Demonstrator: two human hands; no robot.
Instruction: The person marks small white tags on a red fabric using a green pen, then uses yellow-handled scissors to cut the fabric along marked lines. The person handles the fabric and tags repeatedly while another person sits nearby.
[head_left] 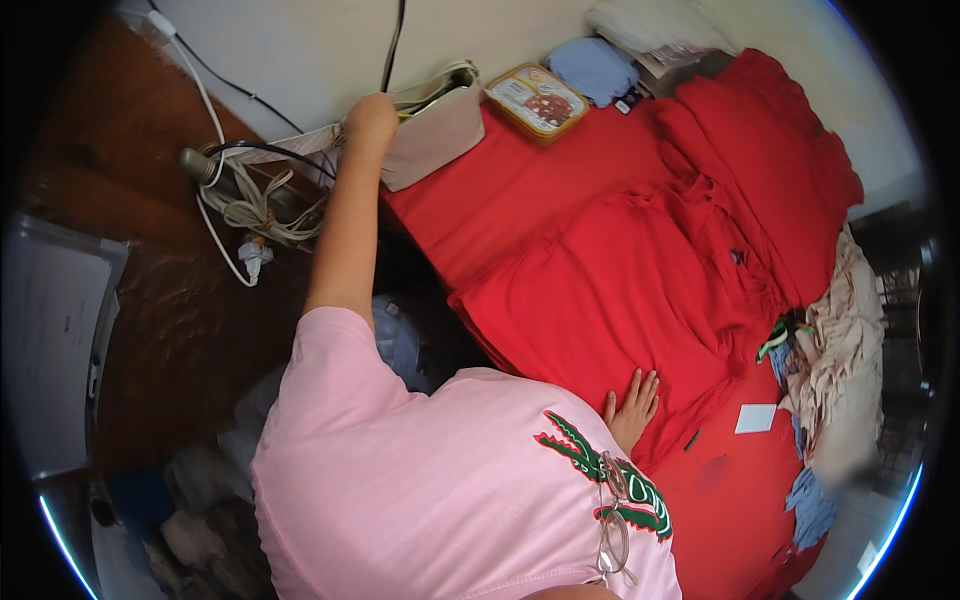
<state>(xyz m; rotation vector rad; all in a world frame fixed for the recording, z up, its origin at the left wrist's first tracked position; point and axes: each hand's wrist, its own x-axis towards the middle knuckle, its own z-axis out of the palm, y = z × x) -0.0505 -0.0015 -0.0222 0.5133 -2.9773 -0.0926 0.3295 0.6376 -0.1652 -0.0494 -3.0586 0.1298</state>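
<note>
My left hand point(372, 118) reaches far forward, closed at the upper left end of a beige bag point(435, 143); its fingertips are hidden. The bag's top gapes a little, and a pale strap point(292, 147) runs left from beside the hand. Flat on a rumpled red cloth point(610, 290), my right hand point(633, 410) rests with fingers spread, holding nothing. A rectangular plastic tub point(538, 101) with a printed lid sits just right of the bag.
Left of the bag, a bundled white cable point(262, 208) with a plug point(255, 257) lies on dark brown wood. Blue cloth point(592, 70) and folded red fabric point(765, 150) lie along the wall. A white card point(755, 418) and crumpled beige cloth point(845, 340) are at right.
</note>
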